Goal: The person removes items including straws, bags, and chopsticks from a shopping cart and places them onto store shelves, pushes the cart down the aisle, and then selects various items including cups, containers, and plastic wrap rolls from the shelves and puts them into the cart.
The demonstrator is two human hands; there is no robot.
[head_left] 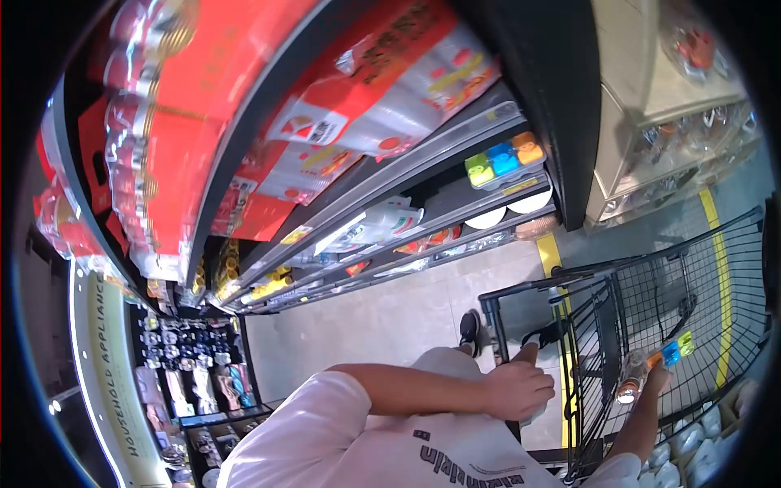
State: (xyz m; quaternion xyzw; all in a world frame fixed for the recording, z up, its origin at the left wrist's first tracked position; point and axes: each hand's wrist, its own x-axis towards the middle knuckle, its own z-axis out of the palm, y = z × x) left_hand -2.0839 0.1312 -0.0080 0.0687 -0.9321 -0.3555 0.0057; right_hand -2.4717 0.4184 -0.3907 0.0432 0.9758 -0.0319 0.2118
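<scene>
My left hand is closed at the handle bar of a black wire shopping cart. Something pale shows just under its fingers, too small to make out. Inside the cart, my right hand grips one end of a strip-shaped pack in orange, blue and green. A clear container with a copper-coloured end lies beside that hand, within the cart basket.
Tall shelves hold red-and-clear packs; a similar green, blue and orange pack sits lower. A beige display stand is at upper right. White wrapped goods lie at lower right. Yellow lines cross the tiled floor.
</scene>
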